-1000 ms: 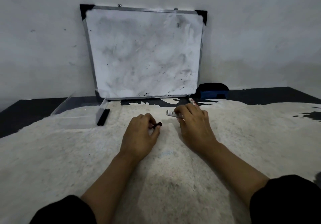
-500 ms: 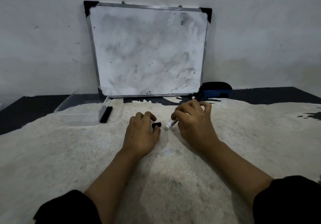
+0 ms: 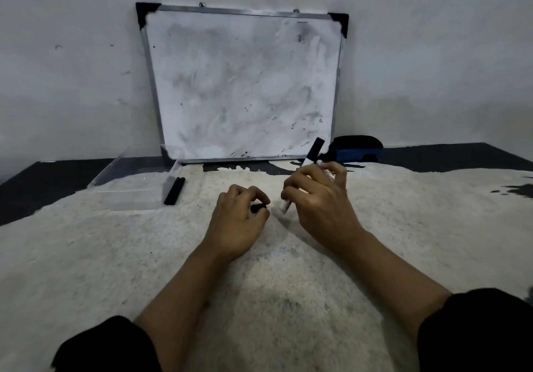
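Grey wall (image 3: 432,54) at the back, with a dark worktop (image 3: 461,158) in front of it and a pale fuzzy rug (image 3: 101,256) spread over most of the top. Leaning on the wall at the back edge of the worktop, near the middle: a whiteboard (image 3: 245,83), smudgy grey, with black corners at the top. Just right of the board, at the back edge: a blue and black eraser (image 3: 357,149). Toward the back left corner: a clear tray (image 3: 129,175), with black pens (image 3: 174,190) lying along its right side; hard to tell if inside it or just next to it. In the middle of the rug, both hands close together but not touching. Low over the rug, the left hand (image 3: 236,221), fingers curled, pinching a small black cap (image 3: 257,207) between thumb and fingertips. Just beside it and a bit higher, the right hand (image 3: 320,198), fingers wrapped round a white marker (image 3: 313,152). Marker tilted, black end sticking up past the fingers toward the bottom right corner of the board, white end poking out below the hand and pointing down at the cap. Cap and white end near each other, with a small gap between them. Dark sleeves (image 3: 476,331) on both arms, down at the near edge.
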